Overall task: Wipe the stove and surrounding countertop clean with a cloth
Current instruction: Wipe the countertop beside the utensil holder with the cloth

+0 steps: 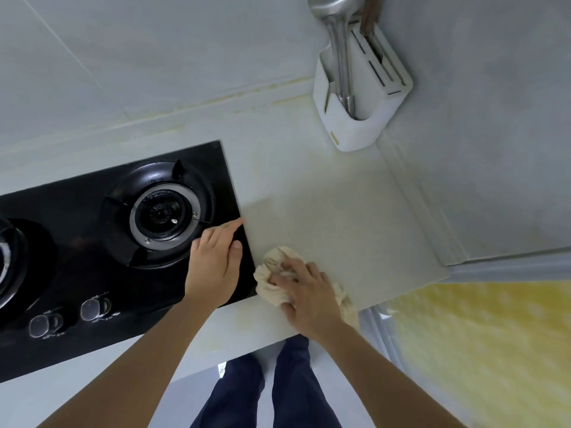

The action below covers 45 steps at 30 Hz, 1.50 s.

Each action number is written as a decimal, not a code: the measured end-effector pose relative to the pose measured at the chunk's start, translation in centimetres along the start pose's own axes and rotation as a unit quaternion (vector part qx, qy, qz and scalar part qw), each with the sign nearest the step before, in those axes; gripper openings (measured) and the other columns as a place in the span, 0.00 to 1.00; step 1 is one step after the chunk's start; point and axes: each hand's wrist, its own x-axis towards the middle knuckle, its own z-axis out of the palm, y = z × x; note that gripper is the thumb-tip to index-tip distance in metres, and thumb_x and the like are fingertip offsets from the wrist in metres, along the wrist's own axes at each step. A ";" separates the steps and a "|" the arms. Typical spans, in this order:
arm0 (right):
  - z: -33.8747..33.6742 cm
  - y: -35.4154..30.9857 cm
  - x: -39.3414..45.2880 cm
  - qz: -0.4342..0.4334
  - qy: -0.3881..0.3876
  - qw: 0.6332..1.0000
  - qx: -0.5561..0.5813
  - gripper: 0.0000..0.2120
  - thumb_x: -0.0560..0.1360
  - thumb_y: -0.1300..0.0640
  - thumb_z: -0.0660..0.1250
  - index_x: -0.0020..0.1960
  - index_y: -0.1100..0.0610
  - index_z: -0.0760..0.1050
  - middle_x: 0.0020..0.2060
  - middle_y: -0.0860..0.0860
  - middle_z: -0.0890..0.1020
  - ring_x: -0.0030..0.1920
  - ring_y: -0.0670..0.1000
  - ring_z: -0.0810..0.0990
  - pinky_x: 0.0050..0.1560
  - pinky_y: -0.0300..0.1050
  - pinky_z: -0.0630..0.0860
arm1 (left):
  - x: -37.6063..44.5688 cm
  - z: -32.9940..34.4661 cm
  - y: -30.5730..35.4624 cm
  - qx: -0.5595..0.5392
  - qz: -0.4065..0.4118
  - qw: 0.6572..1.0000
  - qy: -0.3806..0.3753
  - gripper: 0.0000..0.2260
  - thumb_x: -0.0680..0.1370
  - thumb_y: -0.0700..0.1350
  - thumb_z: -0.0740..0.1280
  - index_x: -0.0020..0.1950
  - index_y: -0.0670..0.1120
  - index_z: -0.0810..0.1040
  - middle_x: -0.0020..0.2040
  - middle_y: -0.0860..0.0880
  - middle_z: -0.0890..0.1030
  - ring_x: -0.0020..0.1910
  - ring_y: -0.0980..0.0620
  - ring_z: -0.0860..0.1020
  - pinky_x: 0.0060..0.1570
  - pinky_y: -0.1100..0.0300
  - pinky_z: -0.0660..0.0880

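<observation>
A black glass gas stove (pixel 77 211) is set into the pale countertop (pixel 333 205), with a round burner (pixel 163 214) near its right edge. My left hand (pixel 214 267) rests flat on the stove's right front corner, fingers straight. My right hand (pixel 306 295) presses a crumpled beige cloth (pixel 275 273) onto the countertop just right of the stove, near the front edge. Its fingers curl over the cloth, and a bit of cloth shows beyond my wrist.
A white utensil and knife holder (pixel 358 118) with steel utensils stands in the back right corner. Two stove knobs (pixel 71 316) sit at the stove's front. Yellowish stains run along the wall joint (pixel 247 94). A raised ledge (pixel 432 211) borders the counter's right side.
</observation>
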 end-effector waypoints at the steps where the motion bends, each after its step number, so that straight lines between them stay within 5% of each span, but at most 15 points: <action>1: 0.1 0.3 -0.9 0.004 -0.002 1.000 -0.002 0.28 0.68 0.50 0.70 0.68 0.39 0.72 0.68 0.48 0.72 0.58 0.56 0.74 0.52 0.52 0.76 | 0.0 0.0 -0.1 -0.002 0.000 1.000 -0.001 0.22 0.83 0.50 0.51 0.75 0.50 0.72 0.69 0.54 0.77 0.66 0.51 0.72 0.62 0.56 0.63; 15: 0.7 -2.7 6.3 0.133 0.112 0.984 0.027 0.28 0.69 0.53 0.76 0.68 0.45 0.74 0.65 0.52 0.74 0.58 0.58 0.75 0.51 0.53 0.76 | -1.3 0.2 -0.5 0.071 0.040 0.992 -0.093 0.22 0.80 0.51 0.54 0.72 0.53 0.74 0.73 0.58 0.73 0.70 0.55 0.69 0.65 0.56 0.62; 20: -0.7 2.9 3.3 0.158 0.133 0.978 -0.016 0.29 0.70 0.55 0.74 0.70 0.45 0.73 0.66 0.51 0.74 0.57 0.58 0.74 0.50 0.53 0.74 | -0.2 3.0 1.7 0.101 0.060 0.978 -0.175 0.21 0.81 0.47 0.61 0.75 0.54 0.71 0.76 0.54 0.71 0.73 0.51 0.68 0.69 0.49 0.65; 26: -5.8 14.7 -2.0 0.330 0.138 0.934 -0.015 0.27 0.77 0.53 0.69 0.75 0.49 0.70 0.72 0.56 0.68 0.65 0.62 0.71 0.58 0.58 0.77 | -0.1 6.7 7.8 0.071 0.110 0.965 -0.228 0.22 0.81 0.47 0.60 0.77 0.54 0.69 0.76 0.55 0.69 0.73 0.50 0.67 0.67 0.50 0.65; 30: -8.9 17.5 0.6 0.322 0.111 0.938 -0.062 0.23 0.81 0.52 0.66 0.74 0.47 0.68 0.77 0.54 0.61 0.71 0.60 0.67 0.63 0.55 0.75 | -1.2 8.8 11.0 0.078 0.169 0.947 -0.261 0.26 0.78 0.52 0.54 0.76 0.53 0.70 0.75 0.56 0.71 0.71 0.50 0.70 0.65 0.51 0.68; 34: -10.0 17.9 3.8 0.301 0.128 0.940 -0.098 0.24 0.81 0.53 0.66 0.75 0.47 0.66 0.76 0.51 0.65 0.69 0.57 0.71 0.56 0.49 0.76 | -1.6 9.9 11.9 0.081 0.203 0.940 -0.262 0.23 0.80 0.49 0.60 0.76 0.53 0.70 0.76 0.57 0.70 0.72 0.52 0.70 0.65 0.55 0.67; 41: -9.8 19.0 -0.6 0.337 0.121 0.932 -0.061 0.25 0.82 0.51 0.63 0.77 0.50 0.64 0.76 0.46 0.67 0.71 0.55 0.70 0.59 0.52 0.76 | -0.5 9.7 12.9 0.008 0.185 0.961 -0.207 0.20 0.79 0.52 0.55 0.68 0.55 0.77 0.60 0.66 0.77 0.51 0.66 0.74 0.55 0.62 0.69; 45: -7.0 18.4 -7.6 0.389 0.181 0.903 -0.001 0.26 0.76 0.54 0.69 0.73 0.52 0.71 0.72 0.47 0.74 0.65 0.58 0.75 0.49 0.55 0.83 | 0.7 11.0 13.6 0.077 0.152 0.949 -0.265 0.19 0.84 0.48 0.59 0.76 0.54 0.71 0.72 0.59 0.75 0.68 0.56 0.74 0.66 0.59 0.66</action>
